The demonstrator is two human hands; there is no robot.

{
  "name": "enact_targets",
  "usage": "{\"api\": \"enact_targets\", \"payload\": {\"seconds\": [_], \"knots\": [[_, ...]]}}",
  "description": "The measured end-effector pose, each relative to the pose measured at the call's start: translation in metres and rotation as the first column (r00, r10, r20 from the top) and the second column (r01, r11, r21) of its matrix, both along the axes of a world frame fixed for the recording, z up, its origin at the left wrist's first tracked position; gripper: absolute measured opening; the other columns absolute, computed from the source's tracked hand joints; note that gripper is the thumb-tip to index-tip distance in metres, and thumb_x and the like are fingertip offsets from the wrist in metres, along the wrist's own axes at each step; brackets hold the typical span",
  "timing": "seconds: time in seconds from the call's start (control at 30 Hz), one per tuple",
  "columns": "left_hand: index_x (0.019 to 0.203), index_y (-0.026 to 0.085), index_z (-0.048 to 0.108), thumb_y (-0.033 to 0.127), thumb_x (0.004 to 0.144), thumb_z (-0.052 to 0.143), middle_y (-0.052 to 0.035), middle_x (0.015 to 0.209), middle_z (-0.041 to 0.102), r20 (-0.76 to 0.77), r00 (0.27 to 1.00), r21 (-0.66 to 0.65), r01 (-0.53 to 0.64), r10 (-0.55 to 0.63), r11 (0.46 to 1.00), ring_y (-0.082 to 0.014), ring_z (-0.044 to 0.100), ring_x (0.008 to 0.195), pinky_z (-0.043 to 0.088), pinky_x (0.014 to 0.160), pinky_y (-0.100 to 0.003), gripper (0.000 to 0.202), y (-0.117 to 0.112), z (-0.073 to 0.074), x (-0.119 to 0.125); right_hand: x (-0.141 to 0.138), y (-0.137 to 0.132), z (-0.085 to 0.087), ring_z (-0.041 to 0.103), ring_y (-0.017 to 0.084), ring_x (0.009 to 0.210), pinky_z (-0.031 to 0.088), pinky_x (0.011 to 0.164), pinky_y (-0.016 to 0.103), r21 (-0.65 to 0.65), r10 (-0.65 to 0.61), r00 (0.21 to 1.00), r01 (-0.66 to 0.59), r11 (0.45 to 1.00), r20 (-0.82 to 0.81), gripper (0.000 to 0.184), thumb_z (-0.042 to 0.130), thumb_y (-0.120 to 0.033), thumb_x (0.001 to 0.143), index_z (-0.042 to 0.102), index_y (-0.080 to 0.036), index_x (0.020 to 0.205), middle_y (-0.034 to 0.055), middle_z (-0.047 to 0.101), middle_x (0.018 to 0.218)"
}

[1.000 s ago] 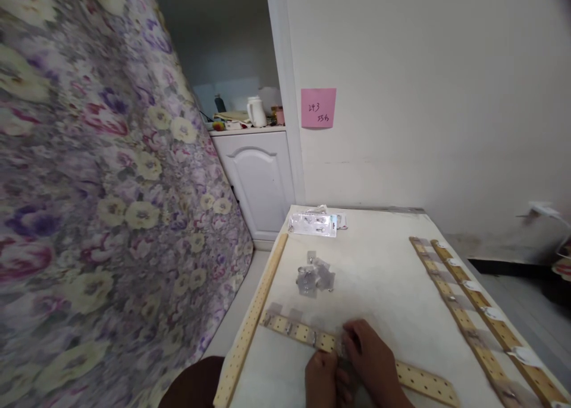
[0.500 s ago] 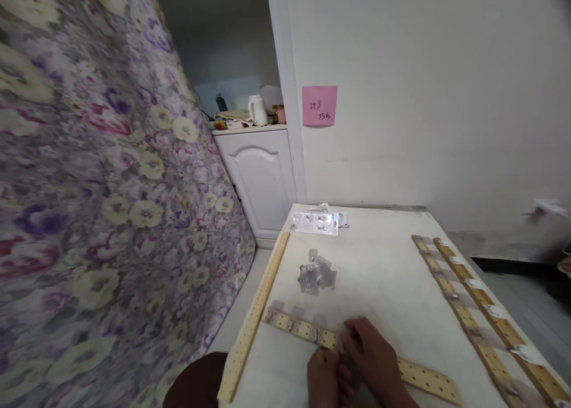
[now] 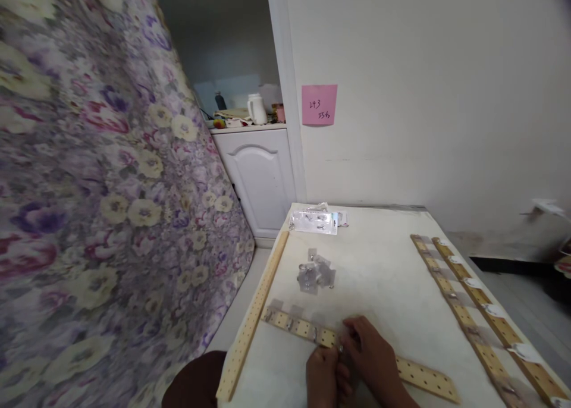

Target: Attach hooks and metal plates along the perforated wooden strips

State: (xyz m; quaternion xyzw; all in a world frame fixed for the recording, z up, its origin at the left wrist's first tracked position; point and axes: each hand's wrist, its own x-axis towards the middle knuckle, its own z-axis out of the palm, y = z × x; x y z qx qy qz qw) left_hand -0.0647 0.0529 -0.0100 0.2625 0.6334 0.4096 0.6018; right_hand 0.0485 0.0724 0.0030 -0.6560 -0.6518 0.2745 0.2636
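Observation:
A light wooden strip with punched holes [image 3: 301,328] lies slanted across the near part of the table. Several clear adhesive hooks with metal hooks sit along its left half, one of them the hook [image 3: 315,335] beside my hands. My left hand [image 3: 323,375] is closed at the strip's near edge, its fingertips at a small metal hook [image 3: 341,348] that shows between both hands. Over the strip, my right hand [image 3: 372,354] has its thumb and fingers bent around that same hook. My fingers mostly cover its clear pad.
A pile of clear adhesive hooks [image 3: 315,274] lies beyond the strip. Clear packaging [image 3: 313,222] is at the back edge. Another perforated strip [image 3: 254,319] runs along the left edge; two strips bearing hooks [image 3: 461,313] lie at right. A floral curtain [image 3: 134,188] hangs at left.
Both hands stay at the same place on the strip, with only slight finger movement. The metal hook between them shows a little more clearly. The view has shifted slightly.

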Motion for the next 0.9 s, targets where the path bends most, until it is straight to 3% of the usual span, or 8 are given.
{"api": "enact_targets", "payload": {"seconds": [0.27, 0.6, 0.9], "knots": [[0.064, 0.019, 0.046, 0.053, 0.065, 0.051, 0.0031, 0.041, 0.057, 0.024, 0.999, -0.021, -0.026, 0.026, 0.999, -0.0073, 0.041, 0.024, 0.021, 0.028, -0.019, 0.034, -0.0002, -0.0043, 0.0006, 0.0023, 0.0012, -0.0040, 0.059, 0.016, 0.087, 0.042, 0.075, 0.023, -0.014, 0.011, 1.000, -0.011, 1.000, -0.009, 0.027, 0.049, -0.031, 0.078, 0.060, -0.024, 0.102, 0.0020, 0.064, 0.097], [0.065, 0.020, 0.046, 0.062, 0.065, 0.053, 0.0032, 0.042, 0.056, 0.018, 0.999, -0.025, -0.037, 0.037, 0.999, -0.0078, 0.042, 0.026, 0.021, 0.030, -0.018, 0.043, -0.0020, -0.0029, 0.0024, 0.0020, 0.0023, -0.0015, 0.060, 0.015, 0.084, 0.041, 0.073, 0.023, -0.030, -0.010, 1.000, 0.009, 0.999, -0.010, 0.026, 0.051, -0.033, 0.077, 0.061, -0.024, 0.099, 0.0004, 0.065, 0.093], [0.065, 0.020, 0.044, 0.066, 0.065, 0.052, 0.0027, 0.043, 0.057, 0.033, 0.999, -0.023, -0.005, 0.006, 1.000, -0.0071, 0.041, 0.025, 0.019, 0.029, -0.019, 0.046, -0.0015, -0.0060, -0.0001, 0.0028, 0.0089, -0.0072, 0.061, 0.015, 0.079, 0.040, 0.069, 0.024, -0.130, -0.053, 0.997, 0.046, 0.990, -0.048, 0.024, 0.056, -0.035, 0.072, 0.060, -0.025, 0.094, -0.0014, 0.065, 0.087]]}}
